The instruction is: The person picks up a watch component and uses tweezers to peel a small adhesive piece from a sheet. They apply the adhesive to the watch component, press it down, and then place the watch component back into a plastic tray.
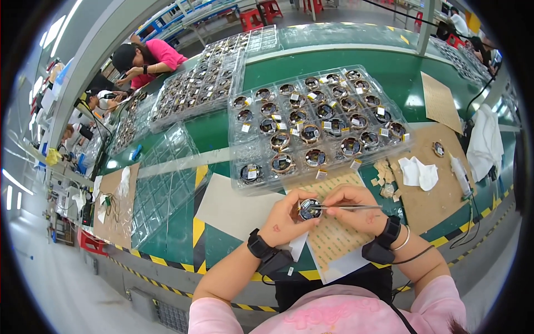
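My left hand (pixel 283 220) grips a small round watch-like housing (pixel 309 210), its open face showing a dark circuit board with silver parts. In my right hand (pixel 359 218) is a pair of metal tweezers (pixel 361 207), pinched between the fingers, with the tips over the housing; whether they touch it is too small to tell. Below both hands lies a yellowish adhesive sheet (pixel 334 245) with rows of small green marks. Just beyond them, a clear plastic tray (pixel 242 150) holds several similar round housings, many with white tags.
At right, a brown board (pixel 425 209) carries white cloths (pixel 418 173), beige scraps (pixel 385 177), one round housing (pixel 438 148) and a white syringe-like tube (pixel 460 177). More filled trays (pixel 194 89) stand at back left, near a person in pink (pixel 164 55). An unfilled clear tray (pixel 167 189) lies left.
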{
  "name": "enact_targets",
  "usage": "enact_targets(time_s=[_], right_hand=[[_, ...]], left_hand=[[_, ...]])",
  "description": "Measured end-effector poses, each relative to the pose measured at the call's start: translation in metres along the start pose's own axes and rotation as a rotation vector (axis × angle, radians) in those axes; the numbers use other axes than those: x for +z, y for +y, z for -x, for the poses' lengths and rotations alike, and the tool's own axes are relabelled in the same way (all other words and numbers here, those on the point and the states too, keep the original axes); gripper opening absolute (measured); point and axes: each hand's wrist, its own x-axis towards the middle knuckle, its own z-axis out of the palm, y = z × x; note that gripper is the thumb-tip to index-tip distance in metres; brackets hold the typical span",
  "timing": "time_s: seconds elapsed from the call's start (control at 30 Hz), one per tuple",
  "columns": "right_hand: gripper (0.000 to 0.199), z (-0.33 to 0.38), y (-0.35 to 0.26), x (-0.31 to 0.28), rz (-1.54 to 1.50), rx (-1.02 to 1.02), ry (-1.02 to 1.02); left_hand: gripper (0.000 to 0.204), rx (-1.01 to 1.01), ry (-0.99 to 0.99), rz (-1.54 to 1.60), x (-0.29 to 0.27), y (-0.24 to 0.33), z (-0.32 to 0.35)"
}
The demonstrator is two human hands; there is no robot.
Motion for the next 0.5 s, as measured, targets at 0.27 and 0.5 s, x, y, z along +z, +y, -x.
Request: enact_targets(time_s=[0.27,0.5], right_hand=[[0.011,-0.0022,-0.0025,-0.0012,0.101,-0.087,-0.021],[0.009,-0.0045,0.0037,-0.0033,0.007,-0.008,-0.02]], left_hand=[[0.053,-0.009,0.001,0.005,-0.0039,-0.0042,-0.0017],[0.053,0.003,-0.013,0.006,-0.0052,-0.007,-0.0013]])
